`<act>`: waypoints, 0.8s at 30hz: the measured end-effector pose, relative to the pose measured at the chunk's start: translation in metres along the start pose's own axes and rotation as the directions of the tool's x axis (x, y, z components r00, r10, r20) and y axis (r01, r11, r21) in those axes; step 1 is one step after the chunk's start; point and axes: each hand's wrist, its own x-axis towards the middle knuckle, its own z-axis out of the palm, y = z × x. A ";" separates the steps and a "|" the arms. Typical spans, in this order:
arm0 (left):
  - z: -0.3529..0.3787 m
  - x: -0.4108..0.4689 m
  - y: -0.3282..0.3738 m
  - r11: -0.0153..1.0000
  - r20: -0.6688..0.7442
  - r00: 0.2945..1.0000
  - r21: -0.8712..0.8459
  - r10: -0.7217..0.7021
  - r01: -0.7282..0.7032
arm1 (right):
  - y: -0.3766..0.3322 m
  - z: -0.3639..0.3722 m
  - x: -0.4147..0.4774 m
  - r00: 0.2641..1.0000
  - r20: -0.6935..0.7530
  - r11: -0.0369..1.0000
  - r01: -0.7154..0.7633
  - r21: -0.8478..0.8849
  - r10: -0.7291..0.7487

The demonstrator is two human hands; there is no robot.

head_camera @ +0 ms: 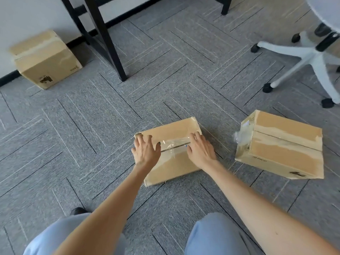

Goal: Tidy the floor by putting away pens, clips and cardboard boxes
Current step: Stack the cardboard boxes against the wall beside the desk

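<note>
Grey carpet floor (92, 116), broad open stretch left of and behind the middle cardboard box (171, 153); clear strip between it and the right cardboard box (283, 146). Black desk leg (108, 39) stands beyond the middle box, well apart. White chair base (309, 57) with black casters at far right, near the right box's far side. Left cardboard box (44, 57) sits against the wall, well apart from the others.

Middle box lies flat on the carpet directly ahead of the knees, flaps shut, clear tape along the centre seam. Left hand (146, 150) rests on its top at the left edge, fingers spread and flat, fingertips near the far left corner. Right hand (200, 150) rests on top at the right edge, fingers spread and slightly curled, thumb near the tape. Neither hand closes around anything; the taped seam runs between them.

All three boxes closed; contents not visible. Right box has crumpled clear plastic on its left side
</note>
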 end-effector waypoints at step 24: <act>0.069 0.057 -0.041 0.935 -0.154 0.948 -0.269 -0.280 0.233 | 0.019 0.081 0.058 0.888 -0.060 0.846 -0.412 0.337 0.456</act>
